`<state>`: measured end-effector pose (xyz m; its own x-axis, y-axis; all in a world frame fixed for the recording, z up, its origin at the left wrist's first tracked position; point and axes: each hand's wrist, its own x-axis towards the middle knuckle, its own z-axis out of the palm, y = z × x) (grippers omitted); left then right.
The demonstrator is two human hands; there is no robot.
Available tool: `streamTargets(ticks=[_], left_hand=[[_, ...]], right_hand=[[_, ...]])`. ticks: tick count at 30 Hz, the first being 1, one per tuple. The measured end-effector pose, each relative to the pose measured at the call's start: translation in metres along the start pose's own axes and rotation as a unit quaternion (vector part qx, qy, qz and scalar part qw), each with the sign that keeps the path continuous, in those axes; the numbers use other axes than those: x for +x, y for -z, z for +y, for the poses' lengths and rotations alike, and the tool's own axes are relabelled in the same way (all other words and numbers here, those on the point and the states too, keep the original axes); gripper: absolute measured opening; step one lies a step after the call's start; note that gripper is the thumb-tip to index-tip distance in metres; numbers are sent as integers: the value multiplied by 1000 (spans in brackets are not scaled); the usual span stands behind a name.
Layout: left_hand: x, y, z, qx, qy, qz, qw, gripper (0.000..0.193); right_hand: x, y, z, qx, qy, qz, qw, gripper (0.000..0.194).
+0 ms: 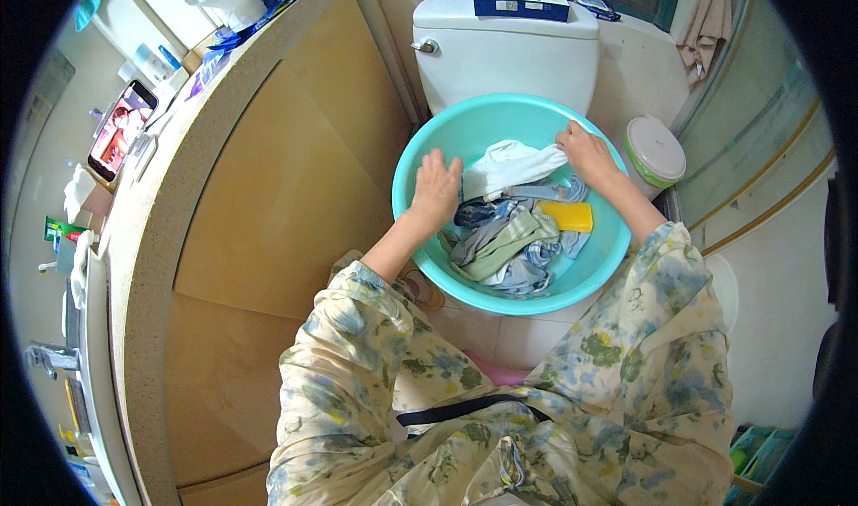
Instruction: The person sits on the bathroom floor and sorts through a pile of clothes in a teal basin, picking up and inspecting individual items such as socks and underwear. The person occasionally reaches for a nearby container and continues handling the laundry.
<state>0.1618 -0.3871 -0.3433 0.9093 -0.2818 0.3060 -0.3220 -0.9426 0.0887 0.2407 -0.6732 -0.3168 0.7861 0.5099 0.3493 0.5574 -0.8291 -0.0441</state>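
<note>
A white sock-like cloth [513, 165] is stretched between my two hands over a turquoise plastic basin [493, 303]. My right hand [584, 149] pinches its right end near the basin's far right rim. My left hand [436, 187] is at its left end, inside the left rim; the fingertips are partly hidden, and whether they grip the cloth is unclear. Below the cloth, in the basin, lies a pile of damp-looking garments, among them a green striped one [506, 244] and a blue-grey one [523, 277]. A yellow bar of soap [566, 216] rests on the pile's right side.
Behind the basin stands a white toilet tank [506, 57] with a blue and white box [521, 0] on it. A lidded bin [655, 152] is at the right. Along the left runs a counter [151, 224] with a propped phone [123, 130] and a faucet [52, 358].
</note>
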Motion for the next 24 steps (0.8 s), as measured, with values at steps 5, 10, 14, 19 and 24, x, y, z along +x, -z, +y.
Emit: streamTargets(ticks=[5,10,14,19,24], left_hand=[[2,7,16,-15,-35,-231,972,20],[8,1,5,19,-34,-180,983,17],[15,15,1,-173,-5,-79,982,15],[14,29,-13,-301,83,-25,950,18],[22,28,-20,-394,172,-31,902,15]], right_hand=[[-5,-16,6,15,35,-20,999,21],[-1,-17,0,20,34,-31,999,26],[-5,-17,11,-50,16,-16,999,24],[0,-6,-12,-14,9,18,1000,16],[8,-6,-56,324,141,-125,927,32]])
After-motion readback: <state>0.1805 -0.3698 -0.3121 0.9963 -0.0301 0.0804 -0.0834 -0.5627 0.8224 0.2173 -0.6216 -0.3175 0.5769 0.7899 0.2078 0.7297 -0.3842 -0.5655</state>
